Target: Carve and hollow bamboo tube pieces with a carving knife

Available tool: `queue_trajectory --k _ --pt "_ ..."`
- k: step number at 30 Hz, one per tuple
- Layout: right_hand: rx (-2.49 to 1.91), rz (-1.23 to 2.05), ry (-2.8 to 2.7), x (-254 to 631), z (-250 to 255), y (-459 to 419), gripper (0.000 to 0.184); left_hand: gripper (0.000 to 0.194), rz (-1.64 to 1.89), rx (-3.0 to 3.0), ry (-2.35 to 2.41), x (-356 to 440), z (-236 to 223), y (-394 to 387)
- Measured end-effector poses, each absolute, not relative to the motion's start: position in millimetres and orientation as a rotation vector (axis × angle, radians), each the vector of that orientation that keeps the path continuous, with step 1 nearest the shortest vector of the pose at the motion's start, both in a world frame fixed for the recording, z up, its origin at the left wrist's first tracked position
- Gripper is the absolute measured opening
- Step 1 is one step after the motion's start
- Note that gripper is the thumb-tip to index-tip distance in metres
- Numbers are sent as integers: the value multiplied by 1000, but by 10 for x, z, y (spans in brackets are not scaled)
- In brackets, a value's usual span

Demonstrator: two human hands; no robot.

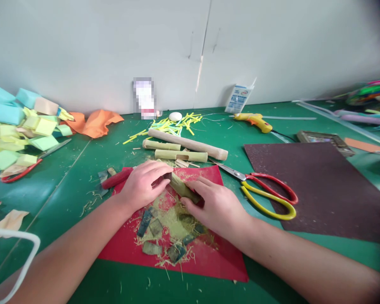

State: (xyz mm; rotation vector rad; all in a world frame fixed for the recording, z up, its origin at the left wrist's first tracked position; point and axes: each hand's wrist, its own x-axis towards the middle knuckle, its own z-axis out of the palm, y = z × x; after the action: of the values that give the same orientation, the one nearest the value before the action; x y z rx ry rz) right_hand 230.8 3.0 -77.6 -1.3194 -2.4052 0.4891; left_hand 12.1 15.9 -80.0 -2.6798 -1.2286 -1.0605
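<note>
One bamboo tube (178,185), between the hands above a red sheet (221,261): left hand (145,183) closed around its far end, right hand (220,200) gripping its near end. Probably light, stiff, prone to splitting lengthwise; shavings (172,223), nearside of the left hand, could make it slip. Best hold: both ends.

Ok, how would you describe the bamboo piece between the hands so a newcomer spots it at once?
On the green table, find the red sheet strewn with shavings. The bamboo piece slants over its far part, one end at the left hand, the other in the right hand. Unlike the loose pieces lying beyond the sheet, it is the one being held.
</note>
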Motion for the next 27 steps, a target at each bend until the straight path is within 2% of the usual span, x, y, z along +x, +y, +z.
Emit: queue_trajectory --k 27 --pt "-1316 500 -2404 2308 -753 25 22 22 -1074 -2660 -1258 129 -797 162"
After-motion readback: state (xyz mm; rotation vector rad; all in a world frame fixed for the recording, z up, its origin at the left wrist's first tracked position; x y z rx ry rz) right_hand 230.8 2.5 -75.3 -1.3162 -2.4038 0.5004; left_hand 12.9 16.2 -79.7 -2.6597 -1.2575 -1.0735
